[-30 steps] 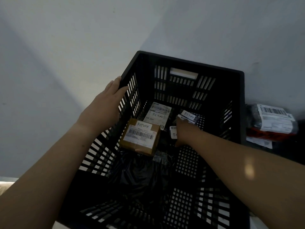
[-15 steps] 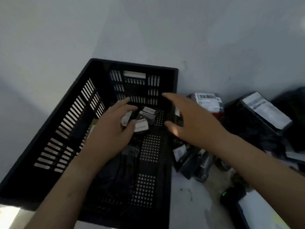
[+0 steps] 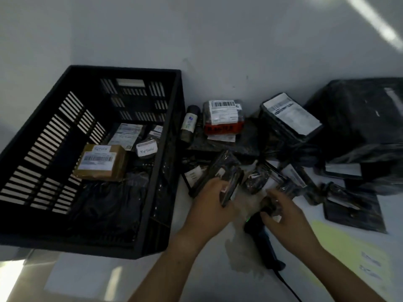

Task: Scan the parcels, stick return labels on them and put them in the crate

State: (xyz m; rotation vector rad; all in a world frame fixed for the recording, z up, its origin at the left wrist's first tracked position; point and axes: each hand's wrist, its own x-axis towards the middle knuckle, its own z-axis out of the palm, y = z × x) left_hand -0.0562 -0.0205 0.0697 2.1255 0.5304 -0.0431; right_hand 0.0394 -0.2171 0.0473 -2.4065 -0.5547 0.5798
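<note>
The black slatted crate (image 3: 54, 149) stands at the left and holds a cardboard box (image 3: 100, 164) marked RETURN, a round parcel (image 3: 147, 149) marked RETURN and other labelled parcels. To its right lies a pile of black-wrapped parcels (image 3: 290, 118). My left hand (image 3: 207, 205) grips the near edge of a flat black parcel (image 3: 226, 175) at the front of that pile. My right hand (image 3: 285, 219) hovers with curled fingers over the head of the black barcode scanner (image 3: 259, 238) and a small wrapped parcel (image 3: 283, 186). What those fingers hold is blurred.
A red-and-black parcel (image 3: 224, 118) with a white shipping label and a dark bottle (image 3: 189, 125) lie against the wall beside the crate. A large black bag (image 3: 362, 118) fills the far right. A yellow label sheet (image 3: 349, 258) lies near right. The scanner's cable (image 3: 287, 286) trails toward me.
Both hands have left the crate and moved right to the parcel pile. My left hand has taken hold of a black parcel. My view has swung right.
</note>
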